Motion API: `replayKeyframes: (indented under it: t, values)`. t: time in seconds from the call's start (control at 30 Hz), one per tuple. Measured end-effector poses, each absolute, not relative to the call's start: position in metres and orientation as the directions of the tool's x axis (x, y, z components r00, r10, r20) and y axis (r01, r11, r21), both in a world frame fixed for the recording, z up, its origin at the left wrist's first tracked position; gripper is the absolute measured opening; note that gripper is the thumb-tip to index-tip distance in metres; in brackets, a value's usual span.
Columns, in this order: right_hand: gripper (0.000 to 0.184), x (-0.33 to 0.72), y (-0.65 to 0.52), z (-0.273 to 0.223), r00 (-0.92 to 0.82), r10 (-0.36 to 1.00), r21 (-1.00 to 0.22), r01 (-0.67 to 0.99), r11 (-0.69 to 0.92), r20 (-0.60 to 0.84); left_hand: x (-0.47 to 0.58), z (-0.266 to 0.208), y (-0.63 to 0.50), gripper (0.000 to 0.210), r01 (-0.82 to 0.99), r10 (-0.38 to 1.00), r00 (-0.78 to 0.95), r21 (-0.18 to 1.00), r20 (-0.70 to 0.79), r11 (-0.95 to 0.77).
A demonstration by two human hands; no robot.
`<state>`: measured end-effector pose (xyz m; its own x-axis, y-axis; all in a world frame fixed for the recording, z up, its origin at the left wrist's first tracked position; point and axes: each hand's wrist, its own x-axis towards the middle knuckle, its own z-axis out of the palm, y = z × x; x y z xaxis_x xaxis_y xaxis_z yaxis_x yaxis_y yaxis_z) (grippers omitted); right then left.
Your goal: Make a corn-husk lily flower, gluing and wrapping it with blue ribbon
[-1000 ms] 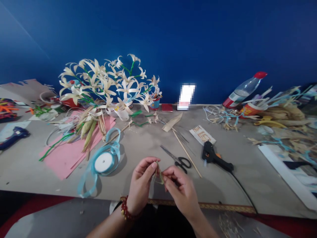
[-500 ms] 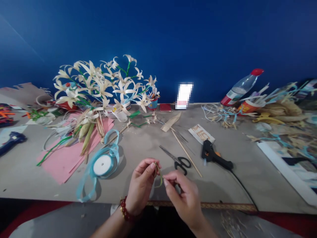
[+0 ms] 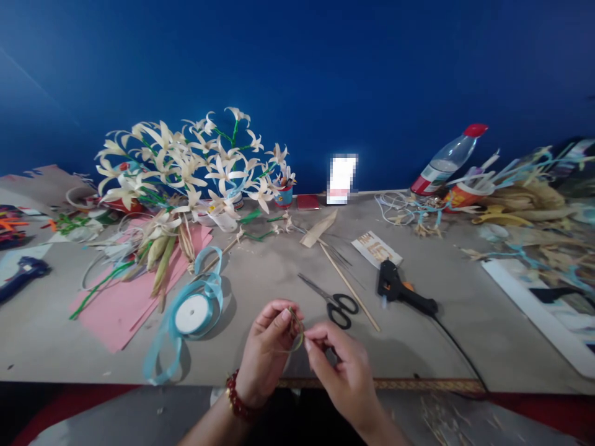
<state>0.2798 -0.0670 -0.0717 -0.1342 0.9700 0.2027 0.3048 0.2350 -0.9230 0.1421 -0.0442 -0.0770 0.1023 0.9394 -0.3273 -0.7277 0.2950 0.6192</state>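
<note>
Near the table's front edge, my left hand pinches a thin greenish strip between thumb and fingers. The strip bends in a small loop and looks like a piece of dried husk or leaf, though its kind is hard to make out. My right hand closes thumb and forefinger on the strip's other side. Just beyond the hands lie black-handled scissors, blades pointing away to the left. A thin wooden stick with a dry husk piece at its far end lies beside them.
Light blue ribbon on a spool and pink paper lie left, below white husk flowers. On the right are a black glue gun with its cord, a tilted bottle and a white tray. A blurred bright screen stands behind.
My right fingers have shifted slightly left, closer to my left hand, and the strip's loop has changed shape. The view has moved a little.
</note>
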Motion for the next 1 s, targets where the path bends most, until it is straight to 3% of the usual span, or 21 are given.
replayKeyframes:
  t: [0.7, 1.0]
  values:
    - [0.015, 0.2804, -0.0661, -0.0695, -0.125, 0.966, -0.926, 0.279, 0.255, 0.228, 0.1431, -0.0721, -0.0455, 0.018, -0.732, 0.932, 0.149, 0.597, -0.331, 0.329]
    - [0.015, 0.2784, -0.066, -0.0709, -0.129, 0.965, -0.926, 0.278, 0.257, 0.229, 0.1444, -0.0782, -0.0467, 0.014, -0.744, 0.946, 0.092, 0.61, -0.312, 0.274]
